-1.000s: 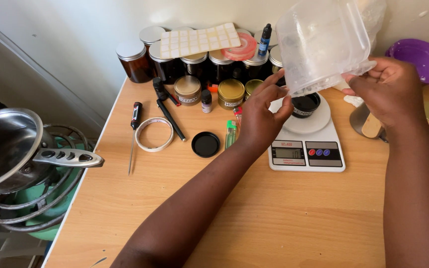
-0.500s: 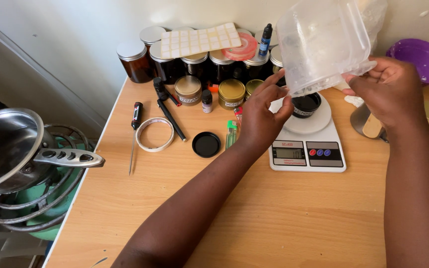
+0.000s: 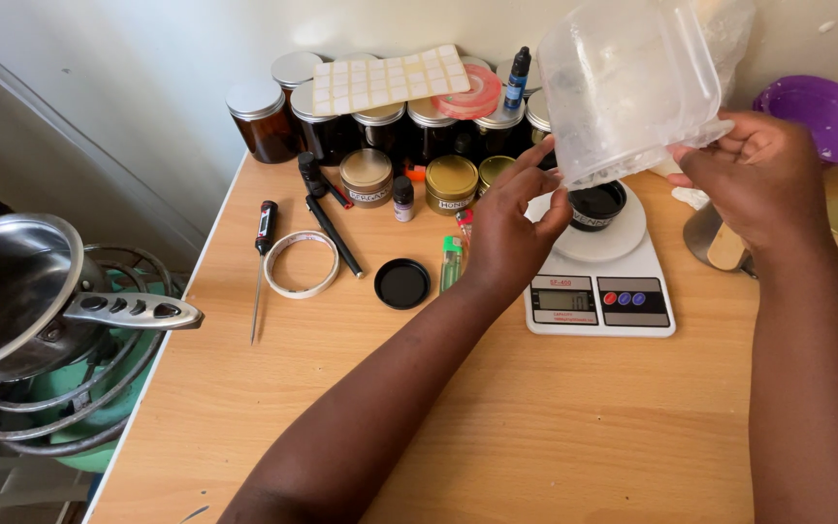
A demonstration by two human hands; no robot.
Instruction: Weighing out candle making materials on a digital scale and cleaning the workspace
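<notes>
At upper right of frame, the left hand point(image 3: 514, 225) and right hand point(image 3: 760, 175) grip a clear plastic tub point(image 3: 628, 87), tilted mouth-down over a small black tin point(image 3: 596, 204) on a white kitchen scale point(image 3: 599, 281), as if emptying it

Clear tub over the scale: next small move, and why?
Probably tip the clear plastic tub slightly further. Both hands, left hand and right hand, hold it tilted mouth-down just above the black jar on the scale.
</notes>
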